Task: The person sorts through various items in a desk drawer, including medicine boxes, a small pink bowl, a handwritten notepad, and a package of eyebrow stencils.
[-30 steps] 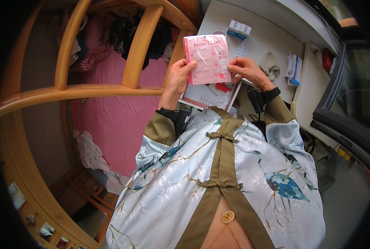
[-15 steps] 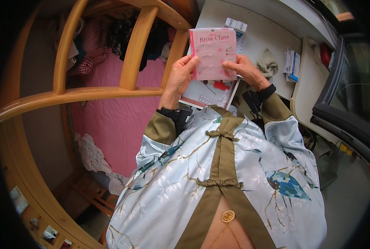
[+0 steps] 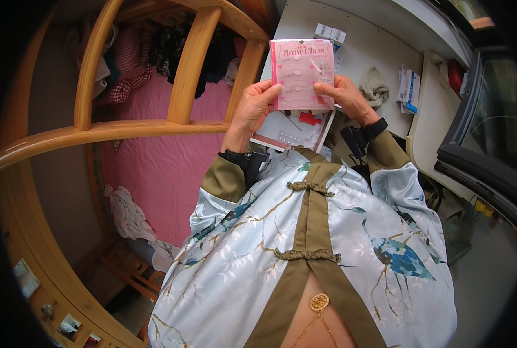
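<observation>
We pinch a flat, pink, rectangular plastic packet (image 3: 302, 72) by opposite sides between our left hand (image 3: 255, 108) and right hand (image 3: 348, 100), likely steadying its printed face.

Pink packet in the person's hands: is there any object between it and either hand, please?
Nothing visible. The left hand holds the pink packet by its left edge, the right hand by its right edge, both thumbs directly on its front. Its back is hidden.
</observation>
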`<state>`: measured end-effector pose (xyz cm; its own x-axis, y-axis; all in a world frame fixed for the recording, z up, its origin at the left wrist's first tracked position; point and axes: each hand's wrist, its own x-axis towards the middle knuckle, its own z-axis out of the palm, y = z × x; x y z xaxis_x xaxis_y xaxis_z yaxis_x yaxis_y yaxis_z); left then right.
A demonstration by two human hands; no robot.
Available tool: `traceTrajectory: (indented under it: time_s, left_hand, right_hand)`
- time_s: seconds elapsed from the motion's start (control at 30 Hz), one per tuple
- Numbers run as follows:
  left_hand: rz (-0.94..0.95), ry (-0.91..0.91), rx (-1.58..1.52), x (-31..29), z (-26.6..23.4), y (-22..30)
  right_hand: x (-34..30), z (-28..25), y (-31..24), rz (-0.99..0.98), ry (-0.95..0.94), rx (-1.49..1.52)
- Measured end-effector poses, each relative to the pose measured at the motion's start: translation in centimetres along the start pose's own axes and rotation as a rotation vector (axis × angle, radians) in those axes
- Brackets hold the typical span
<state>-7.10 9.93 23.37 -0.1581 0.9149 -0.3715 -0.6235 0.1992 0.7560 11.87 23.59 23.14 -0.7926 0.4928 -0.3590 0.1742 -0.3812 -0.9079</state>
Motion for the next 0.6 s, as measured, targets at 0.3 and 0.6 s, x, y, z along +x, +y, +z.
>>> traceTrajectory:
  time_s: [0.3,0.6]
  left_hand:
    - [0.002,0.016,0.016,-0.24,-0.02,0.0]
    - [0.001,0.034,0.026,-0.29,-0.17,-0.04]
  right_hand:
    - [-0.23,0.37,-0.25,0.028,-0.025,0.012]
    - [-0.19,0.5,-0.27,0.051,-0.027,0.0]
